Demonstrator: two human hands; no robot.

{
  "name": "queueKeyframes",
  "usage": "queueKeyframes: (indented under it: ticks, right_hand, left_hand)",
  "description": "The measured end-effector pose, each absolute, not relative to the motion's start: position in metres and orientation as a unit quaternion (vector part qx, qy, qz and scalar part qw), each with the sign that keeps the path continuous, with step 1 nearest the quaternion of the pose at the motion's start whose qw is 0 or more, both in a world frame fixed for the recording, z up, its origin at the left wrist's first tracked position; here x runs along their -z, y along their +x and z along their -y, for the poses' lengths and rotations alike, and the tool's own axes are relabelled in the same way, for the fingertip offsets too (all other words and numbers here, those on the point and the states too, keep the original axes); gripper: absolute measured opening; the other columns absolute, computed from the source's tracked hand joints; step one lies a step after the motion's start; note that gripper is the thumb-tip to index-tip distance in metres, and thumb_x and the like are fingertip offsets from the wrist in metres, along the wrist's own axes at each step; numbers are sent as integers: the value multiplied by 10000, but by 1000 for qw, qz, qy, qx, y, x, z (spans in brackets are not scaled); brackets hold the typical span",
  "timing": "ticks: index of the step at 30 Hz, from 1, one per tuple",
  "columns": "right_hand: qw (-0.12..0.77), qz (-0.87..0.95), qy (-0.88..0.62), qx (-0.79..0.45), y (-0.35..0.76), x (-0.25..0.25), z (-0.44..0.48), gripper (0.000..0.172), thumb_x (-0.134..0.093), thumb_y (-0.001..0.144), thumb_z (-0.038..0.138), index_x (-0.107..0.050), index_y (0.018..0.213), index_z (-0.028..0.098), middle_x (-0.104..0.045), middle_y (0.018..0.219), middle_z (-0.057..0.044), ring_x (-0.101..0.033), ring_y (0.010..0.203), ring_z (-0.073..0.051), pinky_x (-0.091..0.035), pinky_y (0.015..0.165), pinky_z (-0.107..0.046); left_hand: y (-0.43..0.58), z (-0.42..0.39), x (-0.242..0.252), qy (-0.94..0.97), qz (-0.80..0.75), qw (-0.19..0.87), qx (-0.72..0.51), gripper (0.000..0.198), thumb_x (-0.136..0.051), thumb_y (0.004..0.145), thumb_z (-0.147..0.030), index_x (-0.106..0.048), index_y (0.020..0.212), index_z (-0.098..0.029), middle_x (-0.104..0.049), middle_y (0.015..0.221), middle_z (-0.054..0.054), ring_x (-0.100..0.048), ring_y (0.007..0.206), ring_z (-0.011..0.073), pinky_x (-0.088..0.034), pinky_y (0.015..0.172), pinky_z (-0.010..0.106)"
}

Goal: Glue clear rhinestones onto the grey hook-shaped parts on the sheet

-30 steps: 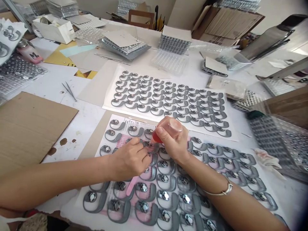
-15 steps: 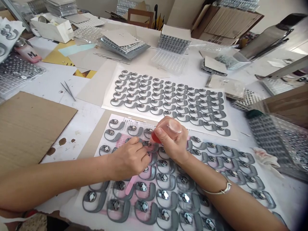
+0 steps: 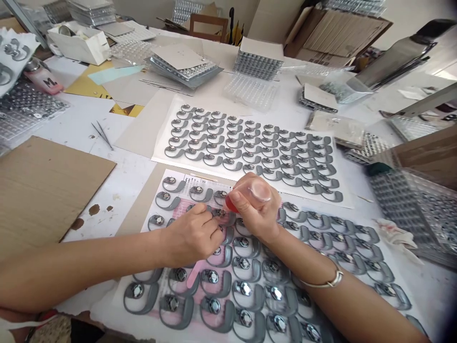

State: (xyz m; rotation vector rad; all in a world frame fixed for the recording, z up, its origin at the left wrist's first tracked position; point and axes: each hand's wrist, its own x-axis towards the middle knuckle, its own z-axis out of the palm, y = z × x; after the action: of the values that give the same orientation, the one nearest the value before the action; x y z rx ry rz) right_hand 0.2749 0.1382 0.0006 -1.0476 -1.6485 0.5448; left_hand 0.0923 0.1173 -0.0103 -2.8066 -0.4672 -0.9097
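Note:
My right hand [image 3: 255, 209] is wrapped around a clear squeeze bottle [image 3: 260, 189], tilted down to the left, with red liquid at its lower end. My left hand [image 3: 196, 236] is closed close beside the bottle's tip. A slim pink flat-ended tool [image 3: 194, 275] sticks out from under its palm; the fingers hide its other end. Beneath both hands lies a sheet with rows of grey curved pieces [image 3: 217, 314], each bearing a shiny round faceted stone in a metal setting. The hands hide the exact spot where the bottle tip points.
Behind lies a second white sheet of similar grey pieces [image 3: 233, 164]. Tweezers [image 3: 103, 136] and a cardboard sheet [image 3: 46, 186] are on the left. Clear trays of stones [image 3: 407, 209], a crumpled cloth [image 3: 400, 238] and a tall flask [image 3: 389, 59] stand at right.
Almost nothing differs. The bottle and my right hand have shifted very slightly; my left hand keeps its place.

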Motion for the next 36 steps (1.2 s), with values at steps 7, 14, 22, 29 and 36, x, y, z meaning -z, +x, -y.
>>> queueKeyframes:
  ticks: [7, 14, 22, 29, 36]
  right_hand:
    - [525, 700, -436, -210, 276, 1, -138, 247, -636, 830, 326, -530, 649, 195, -534, 640, -8, -489, 574, -140, -390, 559, -325]
    - [541, 697, -422, -209, 275, 1, -138, 229, -638, 828, 310, -545, 652, 198, -545, 631, -8, -509, 587, -149, -405, 572, -326]
    - [549, 693, -422, -200, 273, -2, -138, 236, -641, 823, 314, -555, 637, 197, -555, 618, -9, -506, 571, -146, -403, 565, -325]
    - [571, 673, -427, -197, 277, 0, -139, 214, -627, 849, 333, -563, 684, 214, -556, 643, -10, -520, 595, -154, -425, 574, -341]
    - [575, 671, -416, -213, 277, 3, -140, 209, -632, 851, 296, -567, 676, 203, -556, 640, 0, -516, 601, -142, -405, 597, -331]
  left_hand:
    - [91, -117, 9, -937, 156, 83, 302, 255, -514, 874, -29, -538, 642, -130, -631, 639, 67, -478, 561, 149, -363, 615, 314]
    - [93, -117, 10, -935, 152, 73, 313, 243, -531, 850, -20, -545, 632, -127, -631, 633, 70, -469, 557, 157, -363, 612, 317]
    - [92, -117, 10, -938, 160, 72, 300, 260, -493, 876, -22, -536, 648, -139, -642, 665, 65, -470, 571, 153, -365, 622, 318]
    - [92, -116, 11, -937, 160, 65, 304, 237, -515, 841, -5, -560, 646, -131, -653, 665, 72, -471, 566, 154, -371, 610, 321]
    - [92, -117, 11, -936, 157, 68, 308, 261, -520, 853, -17, -531, 624, -141, -637, 638, 62, -474, 559, 153, -373, 616, 321]
